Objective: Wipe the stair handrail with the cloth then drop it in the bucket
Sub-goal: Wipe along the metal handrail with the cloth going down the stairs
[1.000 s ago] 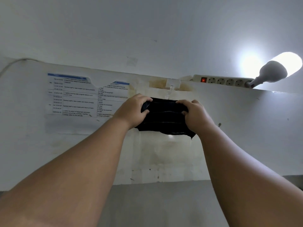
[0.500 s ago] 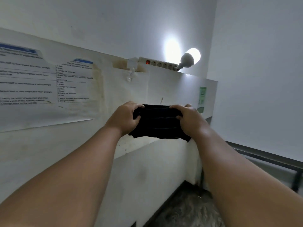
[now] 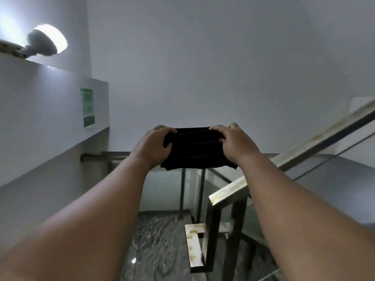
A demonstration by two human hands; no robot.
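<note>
A dark cloth (image 3: 194, 149) with faint stripes is stretched between my two hands at arm's length, in the air. My left hand (image 3: 154, 147) grips its left edge and my right hand (image 3: 235, 144) grips its right edge. Below and to the right runs the stair handrail (image 3: 229, 192), a flat metal rail with yellowish stains on its top, rising toward the upper right (image 3: 324, 136). The cloth is above the rail and apart from it. No bucket is in view.
A white wall panel with a green sign (image 3: 87, 107) stands on the left, with a lit lamp (image 3: 47, 42) above it. Glass panels and dark posts (image 3: 211, 236) stand under the rail. Marbled dark floor (image 3: 158, 246) lies below. A plain wall fills the background.
My view has swung right, from the wall with the paper chart and power strip to the stairwell and handrail. Both hands keep the same hold on the cloth.
</note>
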